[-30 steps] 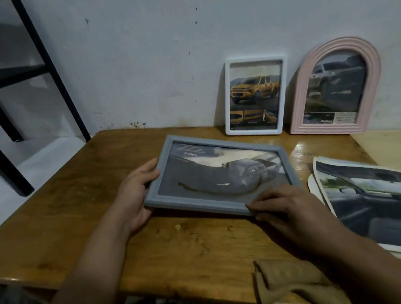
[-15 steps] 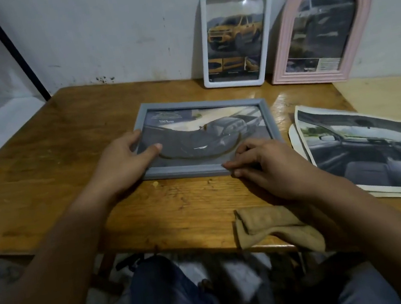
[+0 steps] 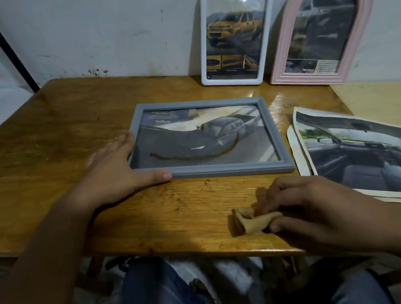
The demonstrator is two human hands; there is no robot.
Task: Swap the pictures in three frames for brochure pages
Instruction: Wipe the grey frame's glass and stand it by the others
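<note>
A grey frame [image 3: 212, 173] lies flat on the wooden table [image 3: 39, 148], showing a grey car page with a brown streak across its glass. My left hand [image 3: 117, 171] rests flat against the frame's left edge, thumb along its near edge. My right hand [image 3: 313, 213] pinches a crumpled tan cloth [image 3: 247, 221] near the table's front edge. A white frame [image 3: 237, 33] with a yellow car page and a pink arched frame [image 3: 323, 26] lean against the wall behind.
Loose brochure pages [image 3: 364, 154] showing a car interior lie at the right of the table. A black rack leg [image 3: 7, 47] stands at the far left. My knees in jeans [image 3: 158, 302] are below the table's front edge.
My right hand left the grey frame's near edge, moved back to the front of the table and took hold of the tan cloth. My left hand slid off the glass to the frame's left edge.
</note>
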